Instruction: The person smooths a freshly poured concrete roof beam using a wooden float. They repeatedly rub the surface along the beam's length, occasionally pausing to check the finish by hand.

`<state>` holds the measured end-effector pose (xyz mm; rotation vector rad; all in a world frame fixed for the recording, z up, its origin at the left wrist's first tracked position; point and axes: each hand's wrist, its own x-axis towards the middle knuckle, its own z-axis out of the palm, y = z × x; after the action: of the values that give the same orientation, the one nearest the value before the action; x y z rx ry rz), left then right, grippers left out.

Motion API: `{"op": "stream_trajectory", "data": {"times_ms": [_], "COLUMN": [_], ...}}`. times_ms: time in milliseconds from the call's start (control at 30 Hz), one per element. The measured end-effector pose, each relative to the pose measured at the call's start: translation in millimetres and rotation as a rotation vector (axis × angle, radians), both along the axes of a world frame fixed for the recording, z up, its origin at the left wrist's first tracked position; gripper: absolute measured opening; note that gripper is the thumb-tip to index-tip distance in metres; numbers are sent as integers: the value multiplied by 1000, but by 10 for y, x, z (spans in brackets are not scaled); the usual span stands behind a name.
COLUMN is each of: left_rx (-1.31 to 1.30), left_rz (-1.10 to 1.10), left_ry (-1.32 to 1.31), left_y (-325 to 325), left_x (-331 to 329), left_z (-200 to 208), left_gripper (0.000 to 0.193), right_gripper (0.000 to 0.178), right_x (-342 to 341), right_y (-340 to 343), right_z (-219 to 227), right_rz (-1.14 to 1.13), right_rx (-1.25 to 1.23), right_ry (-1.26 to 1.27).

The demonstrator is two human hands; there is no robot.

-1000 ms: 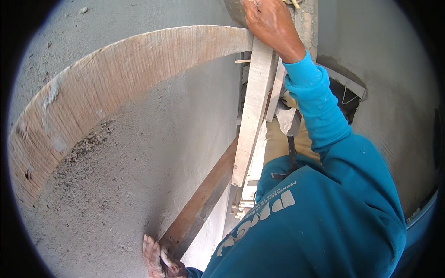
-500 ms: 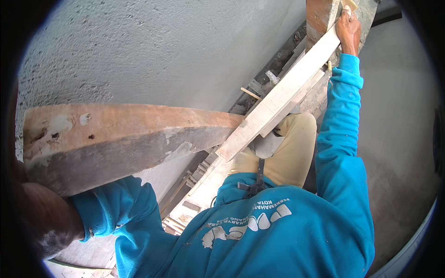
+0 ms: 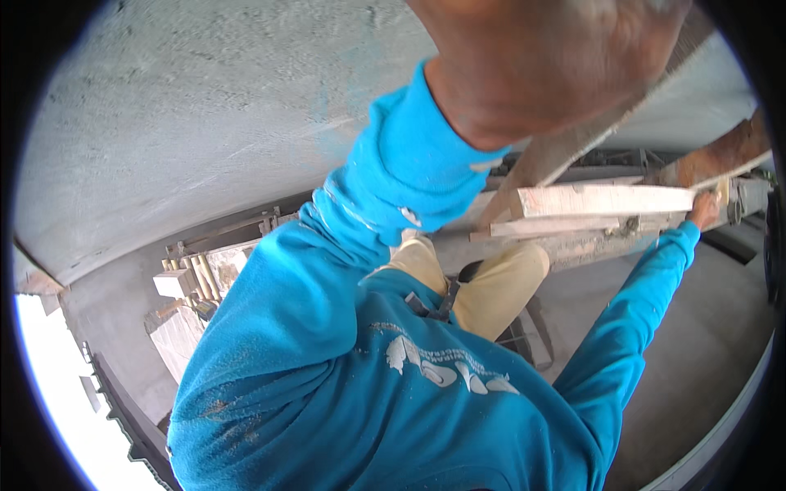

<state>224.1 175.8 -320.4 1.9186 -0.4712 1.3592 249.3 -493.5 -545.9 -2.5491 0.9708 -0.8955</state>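
Note:
My left hand (image 3: 557,65) is raised close in front at the top, large and blurred. A rough brown wooden beam (image 3: 565,151) slants up behind it and has moved along with it; the fingers are hidden. Far right, my right hand (image 3: 704,210) is closed around the far end of a pale squared wooden plank (image 3: 606,201). The plank lies level across the view, beyond my knees. Under it shows a second, thinner pale board (image 3: 565,228). Another brown board (image 3: 716,155) comes down beside my right hand.
A rough grey plastered wall (image 3: 205,106) rises along the left and far side. At left, a white block (image 3: 175,284) sits near several short wooden sticks (image 3: 205,277). Grey floor (image 3: 679,360) stretches to the right. A bright opening (image 3: 65,385) shows at lower left.
My left arm has swung from lower left up to the top centre, and the brown beam has swung across with it. The view has turned, so the pale plank now lies level.

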Motion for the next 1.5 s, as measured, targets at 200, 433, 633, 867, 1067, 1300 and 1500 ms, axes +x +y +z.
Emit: {"op": "stream_trajectory", "data": {"times_ms": [200, 433, 633, 867, 1067, 1300, 1500], "left_rx": [-206, -69, -52, -141, -174, -265, -384], "left_rz": [-119, -227, -145, 68, 150, 200, 237], "left_ry": [337, 1303, 1571, 1799, 1865, 1844, 1761], "left_y": [191, 219, 382, 463, 402, 536, 802], "left_x": [-1507, -2744, -3296, -3918, -4229, -4332, -4248], "left_z": [-1086, -2189, -2627, -3030, -3140, -3249, -3186], "left_gripper": [40, 37, 43, 47, 45, 45, 39], "right_gripper": [43, 13, 10, 13, 17, 24, 29], "right_x": [240, 285, 106, 264, 141, -189, -819], "right_y": [-437, -373, -159, 10, 72, -149, -736], "right_z": [-189, 170, 377, 337, 185, 153, 197], "right_rz": [79, -22, -47, -49, -67, -170, -635], "right_rx": [-23, -810, -1079, -1099, -1074, -1047, -1082], "right_ry": [90, 725, 904, 794, 756, 694, 99]}}
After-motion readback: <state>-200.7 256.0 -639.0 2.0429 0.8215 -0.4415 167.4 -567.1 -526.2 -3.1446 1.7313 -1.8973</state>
